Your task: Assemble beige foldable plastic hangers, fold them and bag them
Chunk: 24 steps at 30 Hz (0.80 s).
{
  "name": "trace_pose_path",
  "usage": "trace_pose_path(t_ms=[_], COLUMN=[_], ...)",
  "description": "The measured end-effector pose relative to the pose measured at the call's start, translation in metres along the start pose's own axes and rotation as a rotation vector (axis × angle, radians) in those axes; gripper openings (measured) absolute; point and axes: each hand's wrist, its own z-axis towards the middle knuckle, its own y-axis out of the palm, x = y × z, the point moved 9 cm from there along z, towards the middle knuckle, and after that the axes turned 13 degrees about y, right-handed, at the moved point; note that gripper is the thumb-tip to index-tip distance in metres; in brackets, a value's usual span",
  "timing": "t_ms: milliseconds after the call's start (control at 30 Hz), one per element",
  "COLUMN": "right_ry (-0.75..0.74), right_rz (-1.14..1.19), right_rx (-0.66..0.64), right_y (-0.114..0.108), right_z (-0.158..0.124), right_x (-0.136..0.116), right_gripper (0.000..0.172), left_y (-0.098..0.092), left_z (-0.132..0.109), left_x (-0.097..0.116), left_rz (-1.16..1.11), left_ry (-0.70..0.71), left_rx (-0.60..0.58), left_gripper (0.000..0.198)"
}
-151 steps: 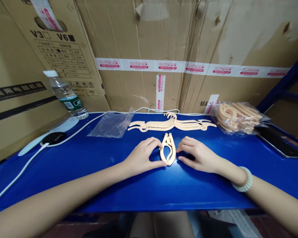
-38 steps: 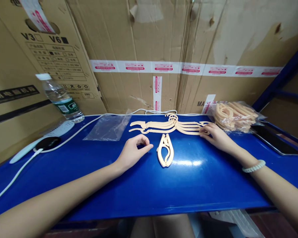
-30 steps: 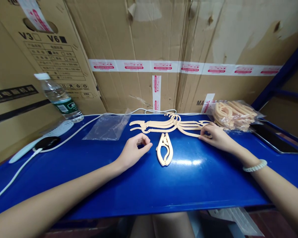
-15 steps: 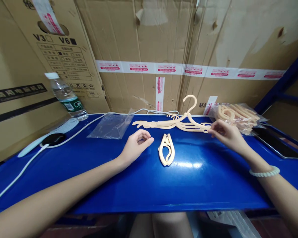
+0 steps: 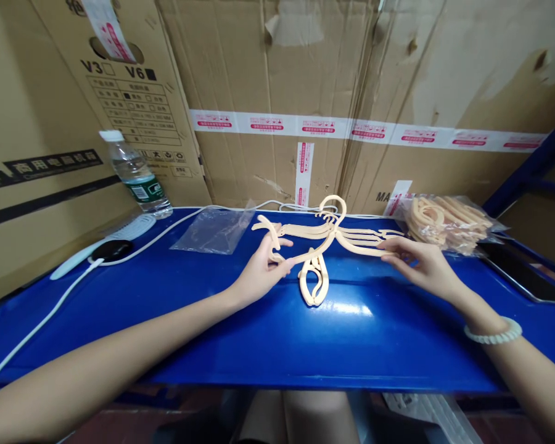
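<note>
I hold a cream plastic hanger (image 5: pixel 326 237) just above the blue table (image 5: pixel 213 345), its hook pointing up. My left hand (image 5: pixel 261 271) pinches its left arm end and my right hand (image 5: pixel 416 262) pinches its right arm end. Below it on the table lies a folded cream hanger (image 5: pixel 313 285). Behind it several more unfolded hangers (image 5: pixel 361 235) lie flat in a small pile.
A clear plastic bag (image 5: pixel 215 229) lies left of the pile. A bag full of folded hangers (image 5: pixel 448 221) sits at the right, a phone (image 5: pixel 522 274) beside it. A water bottle (image 5: pixel 136 176), a white cable and a black puck (image 5: pixel 111 250) are at the left. Cardboard boxes wall the back.
My right hand lifted one hanger off the pile and brought it nearer. My left hand, resting empty before, rose and took hold of the hanger's left end.
</note>
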Motion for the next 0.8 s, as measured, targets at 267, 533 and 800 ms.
trace_pose_path(t_ms=[267,533,800], right_ry=[-0.100,-0.236,-0.091], right_rz=[-0.044,-0.438,-0.655], right_rx=[0.007,0.187,0.358], right_y=[0.007,0.003,-0.003], right_z=[-0.006,-0.011,-0.023], right_x=[-0.014,-0.032,-0.028], right_gripper=[0.024,0.027,0.039], left_y=[-0.003,-0.004,-0.005], left_z=[-0.001,0.001,0.000], left_x=[0.013,0.012,0.013], left_rz=[0.089,0.025,0.007], left_ry=[0.114,0.045,0.054], left_rx=[-0.016,0.022,0.046], left_gripper=[0.045,0.034,0.035])
